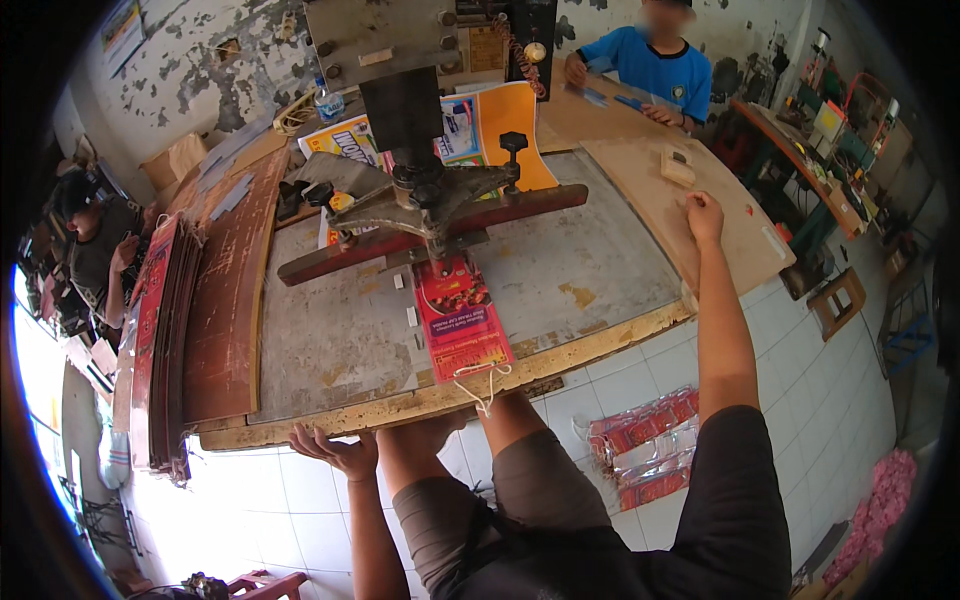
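Note:
A red and purple printed sheet or flat bag (465, 325) with a white cord loop (482, 382) lies on the grey worktop (590, 255). Its far end is under the metal press head (430, 195), beside a long red crossbar (530, 208). My left hand (335, 452) is open, fingers spread, at the wooden front edge of the table. Over the brown board on the right, my right hand (705, 215) is closed, with its fingers curled together; whatever they hold, if anything, is hidden. A small wooden block (677, 167) lies just beyond it.
Stacked red sheets (155, 350) hang at the left edge. Red printed packs (645, 445) lie on the tiled floor below right. A person in blue (655, 75) sits at the far side, and another person (95, 240) is at the left. Colourful posters (500, 125) lie behind the press.

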A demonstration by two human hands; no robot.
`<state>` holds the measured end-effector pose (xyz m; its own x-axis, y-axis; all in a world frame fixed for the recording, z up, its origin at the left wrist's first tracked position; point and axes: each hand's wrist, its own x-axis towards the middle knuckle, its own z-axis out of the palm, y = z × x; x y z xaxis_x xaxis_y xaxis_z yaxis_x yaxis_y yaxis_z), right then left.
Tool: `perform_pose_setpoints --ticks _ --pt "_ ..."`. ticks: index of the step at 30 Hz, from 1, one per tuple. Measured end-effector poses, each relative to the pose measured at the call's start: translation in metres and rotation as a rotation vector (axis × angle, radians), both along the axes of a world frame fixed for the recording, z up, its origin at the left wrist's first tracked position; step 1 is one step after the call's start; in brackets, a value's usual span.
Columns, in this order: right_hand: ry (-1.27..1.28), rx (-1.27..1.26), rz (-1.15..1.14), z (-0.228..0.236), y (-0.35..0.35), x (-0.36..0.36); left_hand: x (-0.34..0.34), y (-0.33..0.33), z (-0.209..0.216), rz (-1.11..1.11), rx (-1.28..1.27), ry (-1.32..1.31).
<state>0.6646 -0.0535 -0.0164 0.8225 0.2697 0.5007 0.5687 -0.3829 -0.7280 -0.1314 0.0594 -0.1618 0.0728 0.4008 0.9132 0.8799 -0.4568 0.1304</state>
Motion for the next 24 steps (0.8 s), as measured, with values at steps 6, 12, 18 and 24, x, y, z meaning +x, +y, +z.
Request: perform_pose_setpoints --ticks 6,12,18,24 --pt "0.062 0.010 0.024 0.004 0.000 -0.008 0.000 -0.001 0.002 0.007 0.009 0.009" --pt "0.098 0.021 0.001 0.007 0.000 -0.010 -0.001 -0.001 0.000 0.010 -0.007 0.008" --pt "-0.022 -0.017 -0.038 0.002 -0.004 0.002 0.003 0.000 -0.001 0.010 -0.012 -0.011" --pt "-0.016 0.017 -0.025 0.001 -0.002 -0.003 0.002 -0.003 0.002 0.044 -0.019 0.012"
